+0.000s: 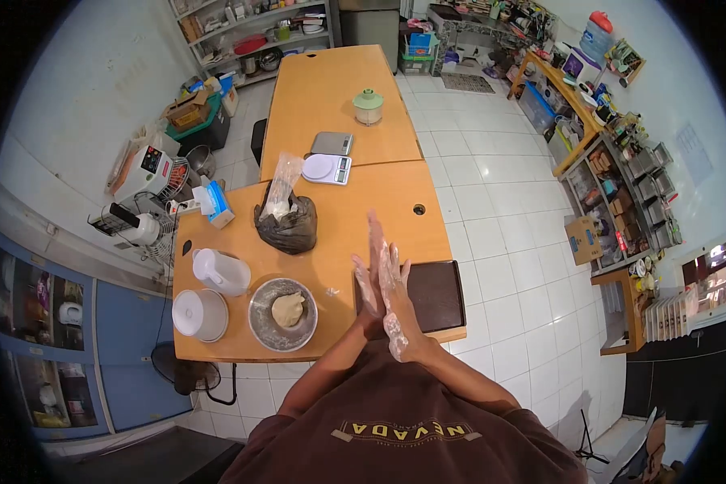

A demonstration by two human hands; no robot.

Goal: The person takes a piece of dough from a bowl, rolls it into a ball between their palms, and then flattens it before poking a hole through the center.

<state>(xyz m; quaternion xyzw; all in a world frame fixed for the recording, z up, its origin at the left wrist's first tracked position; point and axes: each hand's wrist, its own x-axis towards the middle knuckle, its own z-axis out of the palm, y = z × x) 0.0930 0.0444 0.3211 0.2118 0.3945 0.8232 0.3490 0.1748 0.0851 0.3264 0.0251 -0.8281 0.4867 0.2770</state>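
My left hand (370, 282) and my right hand (397, 302) are raised together over the front of the table, palms facing and nearly touching, fingers stretched out. White flour or dough residue coats both. No object shows between them. To their left, a metal bowl (260, 329) holds a lump of pale dough (287, 309), its inner wall dusted white. Partly behind my hands, a dark rectangular tray (437, 297) lies at the table's front right corner.
On the wooden table (355, 189) are a white pitcher (222, 273), a white tub (200, 315), a black plastic bag (290, 230), a white scale (327, 168), a grey scale (333, 143), a green-lidded jar (368, 107) and a blue box (218, 203).
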